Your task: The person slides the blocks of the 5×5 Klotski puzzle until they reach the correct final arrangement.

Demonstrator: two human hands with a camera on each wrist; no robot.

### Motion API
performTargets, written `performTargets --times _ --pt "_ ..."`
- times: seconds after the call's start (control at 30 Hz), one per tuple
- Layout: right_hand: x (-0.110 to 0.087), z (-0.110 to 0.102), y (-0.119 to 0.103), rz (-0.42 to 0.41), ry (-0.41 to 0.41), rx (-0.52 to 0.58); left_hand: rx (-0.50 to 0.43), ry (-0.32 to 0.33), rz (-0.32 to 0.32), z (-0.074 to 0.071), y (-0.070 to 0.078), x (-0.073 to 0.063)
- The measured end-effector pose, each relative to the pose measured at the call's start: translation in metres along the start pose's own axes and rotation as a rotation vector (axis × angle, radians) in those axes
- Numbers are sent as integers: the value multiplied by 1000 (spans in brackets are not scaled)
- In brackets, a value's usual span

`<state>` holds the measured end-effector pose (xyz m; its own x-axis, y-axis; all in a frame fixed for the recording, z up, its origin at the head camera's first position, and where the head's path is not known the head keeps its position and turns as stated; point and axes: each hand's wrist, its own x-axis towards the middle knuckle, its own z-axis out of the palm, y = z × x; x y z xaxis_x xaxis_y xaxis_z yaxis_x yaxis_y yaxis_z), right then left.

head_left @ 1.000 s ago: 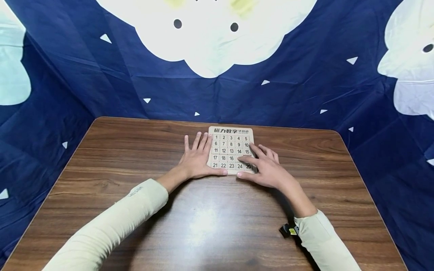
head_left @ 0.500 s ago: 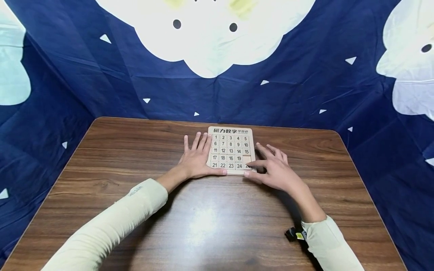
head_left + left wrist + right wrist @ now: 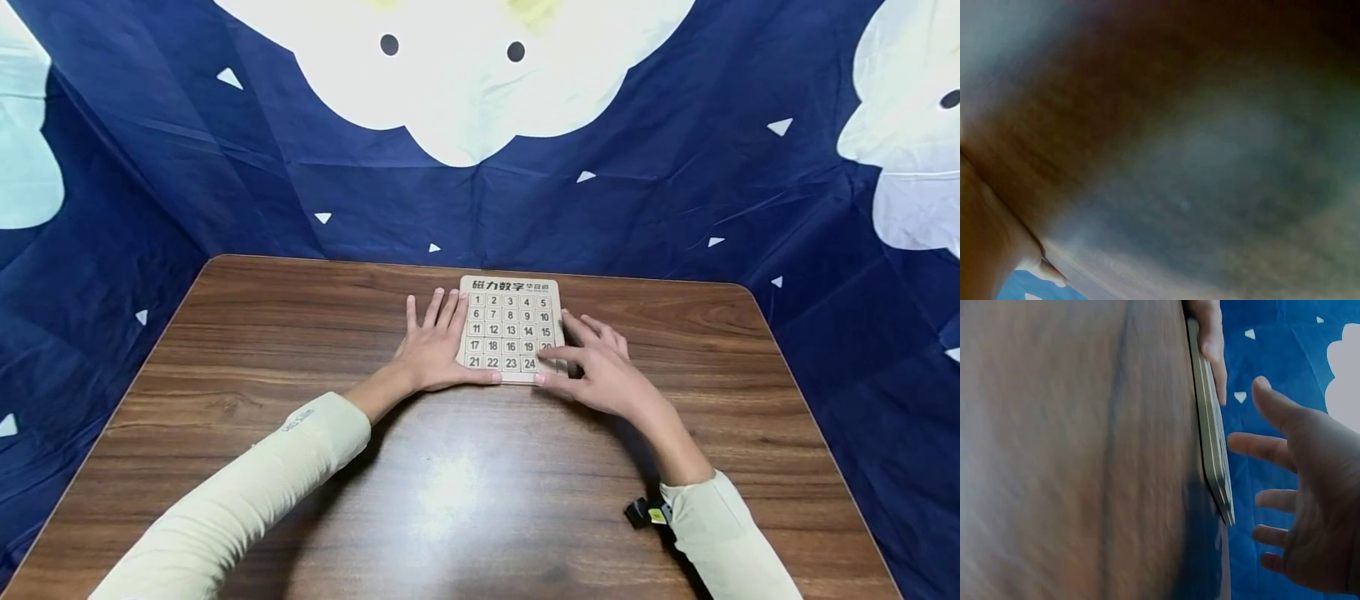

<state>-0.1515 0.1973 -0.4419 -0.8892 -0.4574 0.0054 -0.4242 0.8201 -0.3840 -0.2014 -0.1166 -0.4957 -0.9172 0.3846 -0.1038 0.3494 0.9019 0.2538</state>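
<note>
A pale wooden number sliding puzzle (image 3: pixel 510 315) lies flat on the table, its title strip at the far side. Spread straight along its left edge is my left hand (image 3: pixel 433 350), thumb across the near edge. My right hand (image 3: pixel 603 367) is at the lower right corner, index finger over the tile 20 (image 3: pixel 547 347) and thumb by the near edge. The fourth row reads 17, 18, 16, 19, 20; the fingers partly cover the corner right of 24. In the right wrist view the puzzle (image 3: pixel 1213 425) shows edge-on beside the extended fingers (image 3: pixel 1260 447).
The brown wood-grain table (image 3: pixel 360 517) reaches back to a navy cloth backdrop (image 3: pixel 247 192) with white clouds and triangles. A small black device (image 3: pixel 637 512) sits at the right wrist. Most of the left wrist view is blurred.
Tile 19 has slid right, beside 16. Then tile 20 has gone from the bottom right corner up one row. The right hand shifted right, then slightly back; the left hand stayed.
</note>
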Motion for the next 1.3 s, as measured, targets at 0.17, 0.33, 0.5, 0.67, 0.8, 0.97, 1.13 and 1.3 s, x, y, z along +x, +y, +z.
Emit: performTargets --times 0.17,0.33,0.5,0.67,0.8,0.97,1.13,1.3 --pt "-3 10 -12 -43 -24 33 4 -2 -5 -2 -1 -4" --pt "-3 15 -15 -44 -20 34 -2 -5 -15 -1 -2 -6" --pt "-2 15 -16 -44 -19 28 -5 -3 -13 1 -3 -7" --pt "0 17 -18 -50 -18 37 -3 1 -8 1 -3 -7" --pt "2 17 -21 -50 -17 46 -6 2 -5 1 -2 -7" --pt "0 12 -19 -31 -2 29 -9 -1 3 1 -1 -4" --pt "-4 2 -11 7 32 34 -16 6 10 1 1 -2" --pt "1 3 -12 -21 29 34 -10 2 3 1 -1 -1"
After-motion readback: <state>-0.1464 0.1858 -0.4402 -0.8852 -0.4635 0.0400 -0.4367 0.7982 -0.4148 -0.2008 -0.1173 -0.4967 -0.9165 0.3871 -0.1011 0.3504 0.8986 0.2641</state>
